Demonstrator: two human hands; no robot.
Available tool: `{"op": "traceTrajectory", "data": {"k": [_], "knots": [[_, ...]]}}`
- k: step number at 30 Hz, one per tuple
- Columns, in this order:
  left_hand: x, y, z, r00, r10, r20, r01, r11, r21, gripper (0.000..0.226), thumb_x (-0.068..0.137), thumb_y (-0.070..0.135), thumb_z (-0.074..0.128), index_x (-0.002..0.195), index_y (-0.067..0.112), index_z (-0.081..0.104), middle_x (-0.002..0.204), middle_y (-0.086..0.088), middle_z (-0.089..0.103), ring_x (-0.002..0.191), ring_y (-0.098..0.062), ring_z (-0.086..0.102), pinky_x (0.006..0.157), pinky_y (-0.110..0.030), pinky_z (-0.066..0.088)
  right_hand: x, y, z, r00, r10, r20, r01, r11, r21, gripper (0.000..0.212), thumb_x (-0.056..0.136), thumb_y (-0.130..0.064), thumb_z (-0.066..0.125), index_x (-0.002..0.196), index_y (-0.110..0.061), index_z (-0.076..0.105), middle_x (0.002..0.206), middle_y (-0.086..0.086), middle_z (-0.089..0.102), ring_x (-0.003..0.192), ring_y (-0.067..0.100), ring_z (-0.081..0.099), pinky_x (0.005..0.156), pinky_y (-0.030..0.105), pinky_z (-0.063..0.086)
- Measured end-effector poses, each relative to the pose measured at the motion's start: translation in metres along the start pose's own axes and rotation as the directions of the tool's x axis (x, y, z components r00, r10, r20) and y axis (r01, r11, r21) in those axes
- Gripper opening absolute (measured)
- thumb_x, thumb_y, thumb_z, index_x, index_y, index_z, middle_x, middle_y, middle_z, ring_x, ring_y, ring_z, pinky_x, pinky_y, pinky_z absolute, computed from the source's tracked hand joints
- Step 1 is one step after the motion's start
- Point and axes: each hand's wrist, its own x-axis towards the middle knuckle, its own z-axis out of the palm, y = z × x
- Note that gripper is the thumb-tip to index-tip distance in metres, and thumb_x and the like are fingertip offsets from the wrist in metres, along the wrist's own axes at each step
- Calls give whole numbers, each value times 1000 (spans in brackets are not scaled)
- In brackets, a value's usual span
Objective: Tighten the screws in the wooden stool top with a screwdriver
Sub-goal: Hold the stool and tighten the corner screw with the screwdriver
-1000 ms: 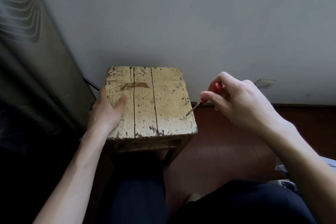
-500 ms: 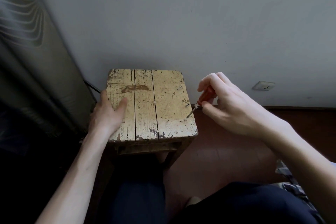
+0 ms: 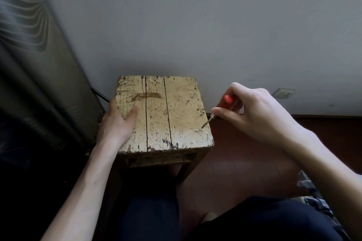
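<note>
**Screwdriver tip set on the stool top's right edge**

A worn wooden stool top [image 3: 156, 115], made of 3 planks with chipped pale paint, stands against a grey wall [image 3: 195, 25], in front of the person's knees.

The left hand [image 3: 115, 121] grips the top's left edge. Its thumb lies flat on the wood and its palm is against the side. Its other fingers go over the edge out of sight.

The right hand [image 3: 254, 111] hovers just beyond the right edge and pinches a screwdriver [image 3: 226, 101] by its red handle, with the fingers curled round it and the rounded end poking out above them. The tool slants down to the left. The tip of its thin metal shaft meets the wood at a screw [image 3: 200, 129] close to the right edge, toward the front corner. The head is too small to make out clearly.

A 2nd screw [image 3: 202, 113] sits just behind the tip on the same edge, and a 3rd screw [image 3: 193, 95] sits farther back. Both stand slightly proud of the wood.

A grey-green curtain [image 3: 29, 64] hangs at the left, with a black cable [image 3: 100, 94] running between it and the stool. A white wall socket [image 3: 284, 93] sits low on the wall beyond the right hand, above a reddish-brown floor [image 3: 235, 162]. Dark trousers [image 3: 152, 217] fill the bottom of the view.
</note>
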Motion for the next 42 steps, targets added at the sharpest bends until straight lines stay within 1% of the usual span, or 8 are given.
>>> {"op": "traceTrajectory", "data": {"k": [5,11,15,24,27,32,35,42], "knots": [[0,0,0,1000,8,-8,-8,1000,-6,88,94,73,42,161,24,12,160,-11,40,137,-38,49,111,-54,41,0,-2,5,999,2,-43,-2,1000,2,28,90,-49,69,93,-24,57,70,-9,61,67,8,56,62,33,49],[-2,1,0,1000,-2,-10,2,1000,6,88,95,72,41,161,23,11,160,-13,38,137,-40,49,110,-54,41,-1,0,-5,996,-15,86,2,990,144,16,93,-46,68,106,-37,65,84,-13,65,70,9,56,62,12,41],[-1,2,0,1000,-1,-8,1,1000,8,88,95,72,41,161,23,11,160,-14,38,137,-40,49,110,-54,41,-4,4,-15,986,-24,167,-5,986,167,14,95,-43,66,107,-37,66,91,-21,64,72,13,58,62,11,41],[-2,2,-1,1000,8,-11,-8,1000,2,87,95,72,41,162,23,12,160,-14,39,139,-39,46,114,-54,38,-2,4,-6,999,7,36,-10,997,81,27,91,-50,68,92,-23,63,67,-6,64,65,11,55,56,17,40],[-1,2,-1,1000,5,-12,-5,1000,0,87,95,72,41,162,23,12,160,-14,40,140,-39,45,114,-54,38,-4,4,0,999,11,-33,-8,996,85,35,92,-50,69,81,-21,52,67,-19,62,63,4,55,53,13,37],[-2,2,-1,1000,-8,1,8,1000,-10,88,95,73,40,162,24,11,161,-12,37,141,-38,44,115,-55,37,-7,2,8,998,-22,-52,29,992,122,17,97,-39,66,106,-25,62,71,-8,66,63,10,55,60,18,41],[-2,2,-1,1000,-8,-5,8,1000,-12,87,95,72,41,162,24,12,161,-12,38,141,-38,44,115,-55,37,-8,3,3,1000,-12,19,7,976,219,13,97,-40,67,107,-32,64,81,-14,69,64,12,55,61,12,42],[-1,1,-1,1000,-7,0,7,1000,-6,85,95,72,41,161,25,13,158,-12,42,139,-39,47,113,-56,39,-7,5,-12,982,-10,188,-27,981,193,12,98,-38,63,109,-39,62,87,-31,68,76,7,66,68,21,52]]}}
